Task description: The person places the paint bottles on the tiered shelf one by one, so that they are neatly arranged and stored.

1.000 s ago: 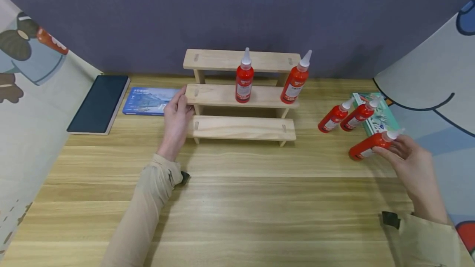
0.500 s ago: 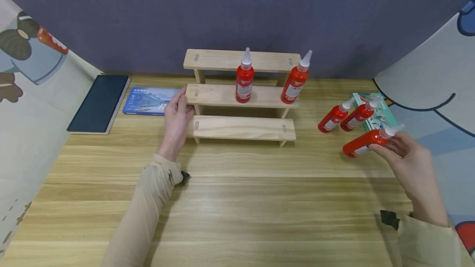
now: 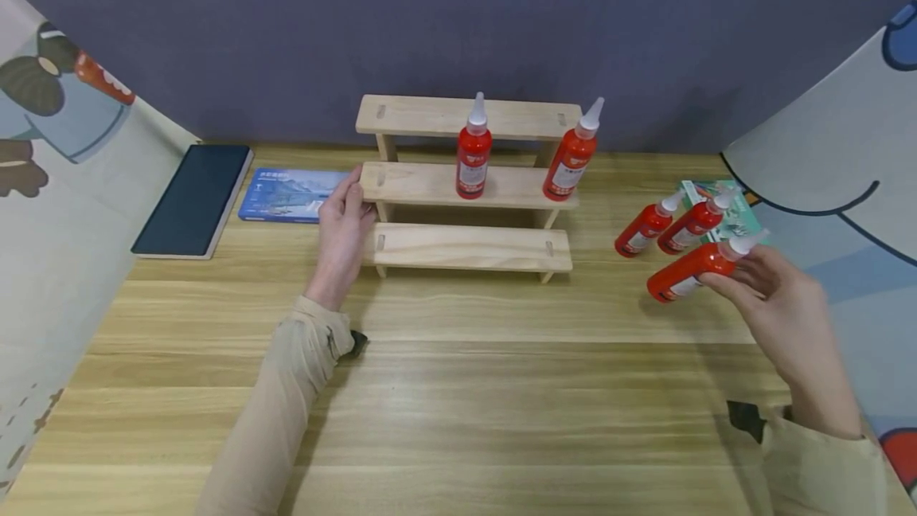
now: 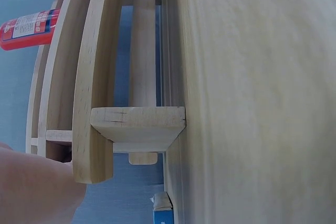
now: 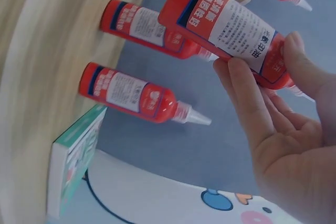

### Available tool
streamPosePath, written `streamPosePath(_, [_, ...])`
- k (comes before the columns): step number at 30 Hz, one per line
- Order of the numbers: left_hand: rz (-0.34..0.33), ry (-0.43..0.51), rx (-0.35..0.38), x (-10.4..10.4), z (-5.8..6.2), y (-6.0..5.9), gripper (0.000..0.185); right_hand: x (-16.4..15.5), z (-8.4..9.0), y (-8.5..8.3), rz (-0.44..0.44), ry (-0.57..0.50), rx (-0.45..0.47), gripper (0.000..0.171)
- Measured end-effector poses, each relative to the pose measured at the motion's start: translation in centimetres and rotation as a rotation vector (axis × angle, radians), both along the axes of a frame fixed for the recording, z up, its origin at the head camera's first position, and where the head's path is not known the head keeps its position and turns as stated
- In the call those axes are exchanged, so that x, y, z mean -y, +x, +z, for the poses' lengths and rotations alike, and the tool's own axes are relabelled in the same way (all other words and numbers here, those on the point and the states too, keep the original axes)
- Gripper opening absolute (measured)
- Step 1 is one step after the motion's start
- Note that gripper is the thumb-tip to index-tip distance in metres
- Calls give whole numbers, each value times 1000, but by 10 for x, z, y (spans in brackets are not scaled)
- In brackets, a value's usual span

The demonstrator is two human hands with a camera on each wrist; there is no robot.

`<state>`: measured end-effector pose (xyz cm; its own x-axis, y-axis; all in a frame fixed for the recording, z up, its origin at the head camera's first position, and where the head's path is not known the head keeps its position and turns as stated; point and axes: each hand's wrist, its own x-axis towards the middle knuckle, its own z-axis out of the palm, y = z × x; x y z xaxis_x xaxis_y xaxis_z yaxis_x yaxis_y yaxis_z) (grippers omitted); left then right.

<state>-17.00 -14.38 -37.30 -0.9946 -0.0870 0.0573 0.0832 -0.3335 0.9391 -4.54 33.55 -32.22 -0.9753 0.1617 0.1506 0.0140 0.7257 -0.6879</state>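
Note:
My right hand (image 3: 791, 317) holds a red squeeze bottle (image 3: 691, 271) near its neck, thumb on one side and fingers on the other. The bottle leans, its white pointed nozzle toward the right; the right wrist view shows its printed label. My left hand (image 3: 342, 233) grips the left end of a three-step wooden display rack (image 3: 466, 248) at the middle step. On that step stand two similar bottles, one near the center (image 3: 472, 166) and another bottle (image 3: 569, 167) at the right end. In the left wrist view, the rack's end and legs (image 4: 139, 124) show, with most fingers hidden.
Two more red bottles, one (image 3: 643, 231) left of the other (image 3: 691, 228), stand upright right of the rack. Behind them lies a green box (image 3: 738, 217). A blue box (image 3: 286, 196) and a dark book (image 3: 192, 201) lie at the left. A dark partition (image 3: 458, 22) borders the back.
My right hand has moved left with the bottle, lifting it off the tabletop and tilting it further. The left hand stays at the rack.

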Motion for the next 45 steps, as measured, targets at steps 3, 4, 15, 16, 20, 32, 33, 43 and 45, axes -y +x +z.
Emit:
streamPosePath(3, [-4, -8, -3, 0, 0, 0, 49, 5, 3, -2, 18, 22, -9, 59])
streamPosePath(4, [-5, -9, -3, 0, 0, 0, 49, 6, 4, -3, 24, 30, -10, 58])
streamPosePath(15, [-4, -15, 1, 1, 0, 0, 48, 25, 13, -13, 90, 57, -58, 51])
streamPosePath(16, [-4, -15, 0, 1, -1, 0, 48, 27, 14, -14, 99, 55, -66, 50])
streamPosePath(20, [-6, -22, -12, 1, -2, 0, 48, 35, 18, -18, 135, 31, -86, 48])
streamPosePath(32, [-9, -19, -18, 0, -2, 0, 48, 58, 26, -26, 178, 24, -85, 44])
streamPosePath(33, [-7, -17, -16, 0, -1, 0, 48, 59, 26, -27, 184, 21, -84, 44])
streamPosePath(43, [-5, -24, -14, 0, -2, 0, 48, 75, 29, -34, 220, 15, -66, 43])
streamPosePath(45, [-6, -27, -15, 0, -2, 0, 48, 78, 30, -35, 223, 6, -57, 44])
